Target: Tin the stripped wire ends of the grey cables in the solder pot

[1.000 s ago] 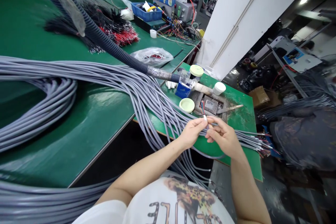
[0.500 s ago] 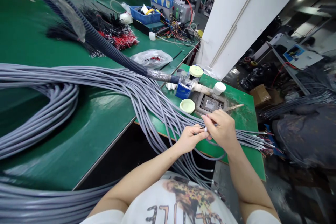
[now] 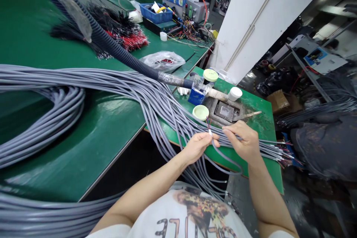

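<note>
My left hand (image 3: pixel 197 145) pinches the end of one grey cable (image 3: pixel 223 155), just below a white sleeve with thin coloured wires (image 3: pixel 208 122) sticking up from it. The cable loops down and right under my right hand (image 3: pixel 243 142). My right hand is loosely curled beside it, thumb and forefinger stretched toward the cable end, and I cannot see anything in them. Both hands hover over a large bundle of grey cables (image 3: pixel 156 100) that fans across the green bench (image 3: pixel 106 126). Finished cable ends (image 3: pixel 281 153) with coloured wires stick out to the right.
Behind the hands sit a metal pot set in the small green board (image 3: pixel 225 111), a pale green lid (image 3: pixel 200 112), a white cap (image 3: pixel 235 93), a blue block (image 3: pixel 195 96) and a black corrugated hose (image 3: pixel 119 54). Red and black wires (image 3: pixel 122 33), a plastic bag (image 3: pixel 163 60), blue bins (image 3: pixel 156 12) lie further back.
My right hand has come off the cable end and moved right. The left hand now holds the end upright, with the coloured wires showing above the white sleeve.
</note>
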Demonstrator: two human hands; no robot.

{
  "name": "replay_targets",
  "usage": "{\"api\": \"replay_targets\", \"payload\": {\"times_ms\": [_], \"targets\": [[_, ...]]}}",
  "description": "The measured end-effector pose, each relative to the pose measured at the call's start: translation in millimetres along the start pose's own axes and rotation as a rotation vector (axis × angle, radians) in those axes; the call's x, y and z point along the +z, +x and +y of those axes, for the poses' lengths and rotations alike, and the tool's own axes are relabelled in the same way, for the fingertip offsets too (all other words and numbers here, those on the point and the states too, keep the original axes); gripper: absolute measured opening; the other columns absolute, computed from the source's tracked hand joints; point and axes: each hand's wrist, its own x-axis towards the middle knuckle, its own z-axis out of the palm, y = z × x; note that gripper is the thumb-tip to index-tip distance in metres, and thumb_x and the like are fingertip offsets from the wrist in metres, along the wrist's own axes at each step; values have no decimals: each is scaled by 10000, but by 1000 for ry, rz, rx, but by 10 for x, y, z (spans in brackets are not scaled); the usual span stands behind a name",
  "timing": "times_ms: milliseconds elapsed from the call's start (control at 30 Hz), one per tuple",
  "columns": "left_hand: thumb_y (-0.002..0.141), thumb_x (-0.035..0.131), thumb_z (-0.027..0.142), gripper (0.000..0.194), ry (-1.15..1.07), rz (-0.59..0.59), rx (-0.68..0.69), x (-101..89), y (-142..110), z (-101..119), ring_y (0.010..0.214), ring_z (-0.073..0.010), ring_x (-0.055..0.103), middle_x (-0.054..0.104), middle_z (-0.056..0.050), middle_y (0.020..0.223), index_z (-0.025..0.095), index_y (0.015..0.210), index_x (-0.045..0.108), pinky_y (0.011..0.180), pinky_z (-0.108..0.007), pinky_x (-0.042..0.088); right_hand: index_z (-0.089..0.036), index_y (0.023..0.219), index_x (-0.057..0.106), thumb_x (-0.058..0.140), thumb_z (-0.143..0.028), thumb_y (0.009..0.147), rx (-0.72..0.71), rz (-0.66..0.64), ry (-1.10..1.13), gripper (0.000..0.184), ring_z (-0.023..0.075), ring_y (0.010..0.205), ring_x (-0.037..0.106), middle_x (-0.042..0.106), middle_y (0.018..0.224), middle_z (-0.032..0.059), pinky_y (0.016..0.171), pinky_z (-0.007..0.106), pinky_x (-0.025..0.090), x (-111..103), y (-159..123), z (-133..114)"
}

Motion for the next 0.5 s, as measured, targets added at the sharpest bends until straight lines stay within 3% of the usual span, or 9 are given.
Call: {"api": "replay_targets", "payload": {"times_ms": [167, 367, 500], "targets": [[744, 717, 412, 331, -170, -23, -68, -79, -7, 52, 702, -162, 617, 676, -70, 700, 117, 895, 718, 780, -299, 450, -265, 1076, 674, 591, -163, 836, -146, -74, 2, 274, 205, 870, 622, 698, 947, 52, 779, 379, 506, -60, -65, 136], [739, 729, 368, 281, -270, -28, -109, -66, -14, 128, 691, -139, 614, 670, -60, 730, 110, 846, 702, 750, -277, 470, -294, 1241, 570, 564, -118, 839, -371, -183, -63, 439, 231, 1153, 530, 625, 1233, 51, 940, 443, 468, 140, -181, 113], [749, 723, 344, 233, -294, -7, -89, -9, -2, 174, 623, -105, 582, 639, -35, 688, 115, 763, 683, 637, -229, 466, -318, 1200, 600, 587, -160, 841, -423, -139, -139, 393, 227, 1222, 485, 616, 1257, 34, 986, 454, 440, 297, -212, 139]]}}
